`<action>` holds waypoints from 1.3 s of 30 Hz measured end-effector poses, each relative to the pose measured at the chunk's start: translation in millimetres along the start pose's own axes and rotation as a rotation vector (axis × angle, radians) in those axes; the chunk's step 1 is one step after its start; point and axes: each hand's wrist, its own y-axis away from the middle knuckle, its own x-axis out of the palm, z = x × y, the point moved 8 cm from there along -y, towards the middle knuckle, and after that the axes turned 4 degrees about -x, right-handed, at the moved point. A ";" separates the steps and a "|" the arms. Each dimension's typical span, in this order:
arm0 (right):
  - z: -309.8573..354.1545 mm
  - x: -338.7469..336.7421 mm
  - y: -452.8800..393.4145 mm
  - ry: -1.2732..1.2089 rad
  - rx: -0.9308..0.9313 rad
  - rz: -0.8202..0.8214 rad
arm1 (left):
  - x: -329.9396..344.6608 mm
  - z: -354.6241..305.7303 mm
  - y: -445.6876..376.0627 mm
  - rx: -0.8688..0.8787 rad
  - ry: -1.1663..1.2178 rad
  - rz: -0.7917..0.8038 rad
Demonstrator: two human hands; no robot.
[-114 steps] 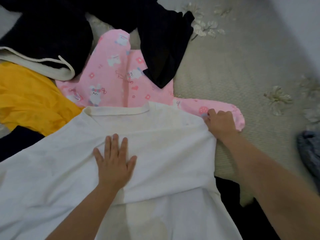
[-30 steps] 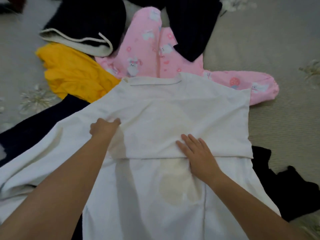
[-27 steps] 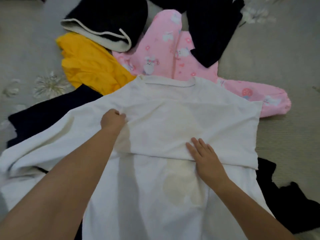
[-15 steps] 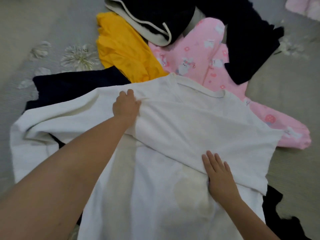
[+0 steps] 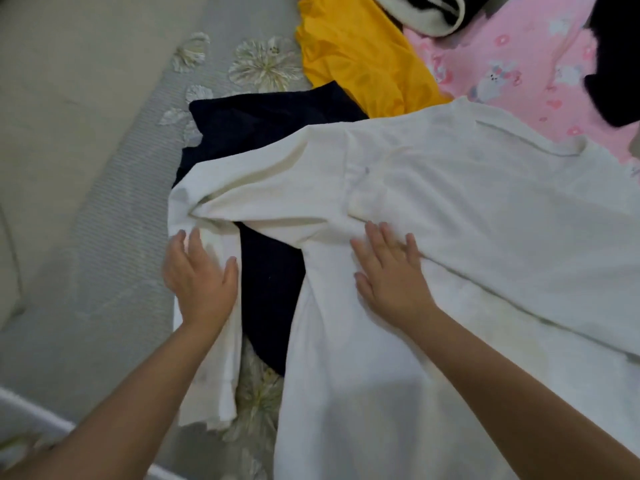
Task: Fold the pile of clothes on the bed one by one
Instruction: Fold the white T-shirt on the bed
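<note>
Left hand (image 5: 199, 278) flat, fingers straight, on white shirt (image 5: 467, 209) sleeve at 8 o'clock; right hand (image 5: 389, 275) flat, ungripping, on its body at centre.

Hands: two, my left hand (image 5: 199, 278) and my right hand (image 5: 391, 275).
White cotton T-shirts: one (image 5: 450, 216).
Dark navy garments lying under the white one: one (image 5: 270, 133).
Mustard-yellow fabric garments: one (image 5: 360, 60).
Pink garments printed with white bunnies: one (image 5: 512, 64).
Black garments at the right edge: one (image 5: 616, 64).
Black-and-cream garments at the top: one (image 5: 422, 12), only partly in view.
Beds with a grey floral cover: one (image 5: 104, 168).
</note>
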 end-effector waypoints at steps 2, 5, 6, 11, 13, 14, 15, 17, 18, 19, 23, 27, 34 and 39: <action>9.4 39.3 -3.7 0.013 0.037 0.176 | 1.9 60.0 5.5 -0.267 -0.025 0.113; 1.8 81.9 6.8 0.043 0.089 0.304 | 10.2 105.4 23.0 -0.334 0.017 0.283; 0.1 86.6 8.4 0.049 0.093 0.290 | 11.3 110.6 28.7 -0.333 0.075 0.303; 6.2 86.7 7.8 0.064 0.100 0.265 | -8.2 114.6 39.2 -0.463 0.505 0.213; 8.0 85.4 9.5 0.055 0.103 0.309 | -28.5 101.3 33.9 -0.430 0.617 0.158; 7.9 83.1 8.4 0.036 0.093 0.338 | -39.4 92.9 29.3 -0.411 0.678 0.128; 8.5 77.5 6.3 -0.002 0.074 0.361 | -51.4 83.3 23.7 -0.391 0.725 0.100; 8.4 49.8 1.0 -0.212 0.043 0.309 | -77.3 57.5 9.3 -0.327 0.796 0.049; 3.8 27.1 -1.0 -0.331 0.041 0.205 | -89.3 40.1 0.9 -0.286 0.839 0.035; -5.1 1.9 1.2 -0.404 0.050 0.074 | -99.4 18.7 -6.8 -0.240 0.877 0.041; -61.9 -69.1 45.2 -0.427 0.163 -0.299 | -102.4 -100.7 -15.0 0.017 0.956 0.248; -129.1 -96.5 122.2 -0.421 0.342 -0.424 | -70.2 -254.7 22.5 0.252 0.972 0.414; -207.5 -76.4 240.7 -0.367 0.526 -0.436 | 56.5 -379.4 160.3 0.500 0.607 0.853; -218.4 -35.9 262.5 -0.524 0.652 -0.386 | 99.8 -305.8 163.7 0.590 0.123 0.712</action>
